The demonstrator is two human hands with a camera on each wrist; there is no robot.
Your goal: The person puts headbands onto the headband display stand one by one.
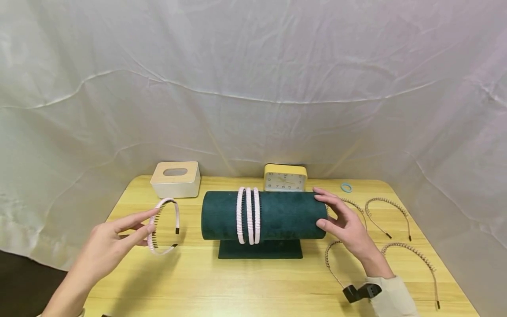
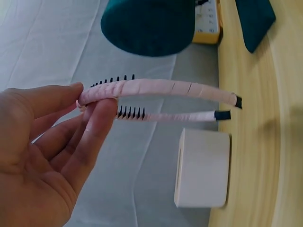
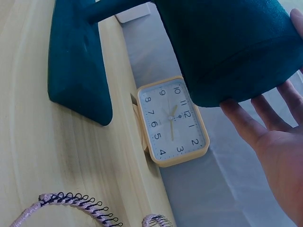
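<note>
Left hand point(image 1: 112, 242) pinches a pink toothed headband point(image 2: 151, 87) between thumb and fingers — held between the left edge of the table point(image 1: 206, 290) and the dark green display roll point(image 1: 287, 215). Right hand point(image 1: 343, 220), fingers spread apart, touches the roll's right end. Three pink headbands point(image 1: 249, 218) fit around it; a yellow clock point(image 1: 285, 170) stands near the table's back edge

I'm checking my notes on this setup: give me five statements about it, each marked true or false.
1. The left hand pinches a pink headband. True.
2. The right hand touches the end of the green roll. True.
3. Five headbands circle the roll. False: three pink headbands do.
4. A clock stands in front of the roll. False: the yellow clock stands behind it.
5. In the head view, the tissue box is left of the clock. True.
</note>
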